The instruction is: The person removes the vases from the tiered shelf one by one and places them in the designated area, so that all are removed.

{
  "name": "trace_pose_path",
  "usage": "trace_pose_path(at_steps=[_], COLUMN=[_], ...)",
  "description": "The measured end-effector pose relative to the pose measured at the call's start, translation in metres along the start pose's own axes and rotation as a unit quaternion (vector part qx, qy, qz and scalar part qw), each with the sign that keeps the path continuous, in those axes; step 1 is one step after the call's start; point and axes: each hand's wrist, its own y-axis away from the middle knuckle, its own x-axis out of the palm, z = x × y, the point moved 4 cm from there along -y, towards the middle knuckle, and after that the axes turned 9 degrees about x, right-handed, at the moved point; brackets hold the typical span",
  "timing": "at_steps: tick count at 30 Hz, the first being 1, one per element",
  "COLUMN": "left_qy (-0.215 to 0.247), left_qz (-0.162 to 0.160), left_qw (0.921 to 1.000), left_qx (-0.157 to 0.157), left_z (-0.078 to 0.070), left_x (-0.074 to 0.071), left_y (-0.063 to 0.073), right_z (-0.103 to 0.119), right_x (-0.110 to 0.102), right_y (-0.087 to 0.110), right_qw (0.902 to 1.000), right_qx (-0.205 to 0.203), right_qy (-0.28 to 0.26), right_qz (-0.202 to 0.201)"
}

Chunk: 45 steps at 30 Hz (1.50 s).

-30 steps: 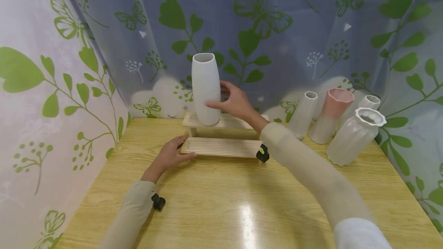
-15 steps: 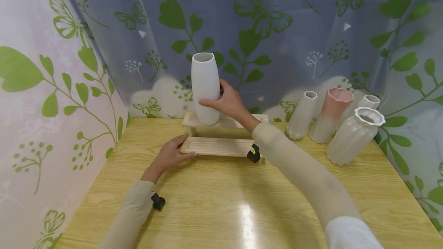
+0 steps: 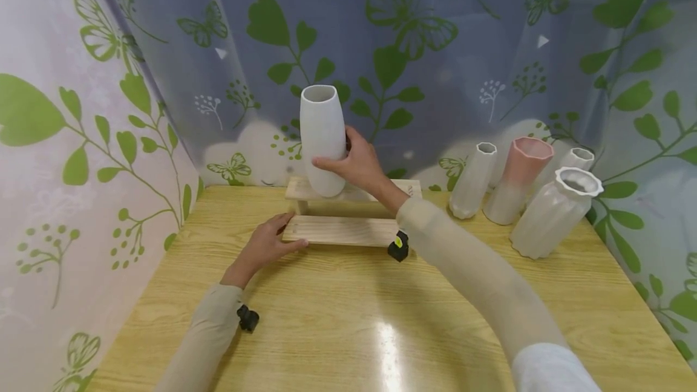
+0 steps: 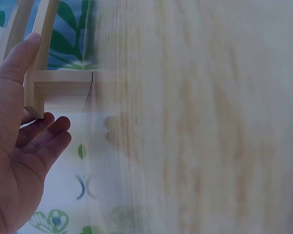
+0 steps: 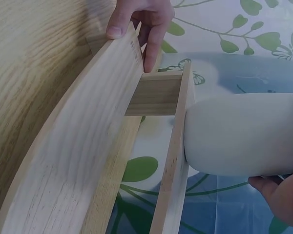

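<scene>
A tall plain white vase [image 3: 321, 138] stands upright at the left part of the upper step of a two-step wooden stand [image 3: 343, 230]. My right hand [image 3: 360, 162] grips its lower half from the right, thumb across the front and fingers behind. In the right wrist view the base of the vase [image 5: 234, 134] meets the upper board. My left hand [image 3: 267, 243] holds the left end of the lower step, thumb at the front edge and fingers round the back. The left wrist view shows the left hand's thumb and fingers [image 4: 46, 139] around that board's end.
Several other vases stand at the right of the table [image 3: 321, 313]: a slim white one [image 3: 472, 183], a pink and white one [image 3: 520, 177], a ruffled-rim white one [image 3: 552, 216] and another partly hidden behind. A patterned curtain [image 3: 435, 77] hangs close behind the stand.
My right hand has slid slightly left around the white vase, its thumb now further across the front. The vase stays almost where it was, and my left hand keeps its hold on the stand.
</scene>
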Motion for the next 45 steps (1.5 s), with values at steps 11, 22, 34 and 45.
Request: trace_pose_path(at_steps=[11, 22, 34, 45], left_qy=[0.002, 0.013, 0.003, 0.012], left_qz=[0.002, 0.005, 0.004, 0.003], left_qw=[1.0000, 0.9999, 1.0000, 0.9999], left_qx=[-0.001, -0.004, 0.002, 0.003], left_z=[-0.001, 0.000, 0.001, 0.001], left_x=[0.001, 0.000, 0.001, 0.001], left_y=[-0.001, 0.001, 0.001, 0.001], right_z=[0.004, 0.005, -0.008, -0.023], right_x=[-0.014, -0.036, -0.063, -0.095], right_y=[0.015, 0.032, 0.048, 0.072], right_qw=[0.9999, 0.9996, 0.9994, 0.9982], right_qx=[-0.014, -0.015, -0.006, 0.001], right_qy=[-0.001, -0.013, -0.018, -0.014], right_qz=[-0.001, -0.018, -0.028, -0.058])
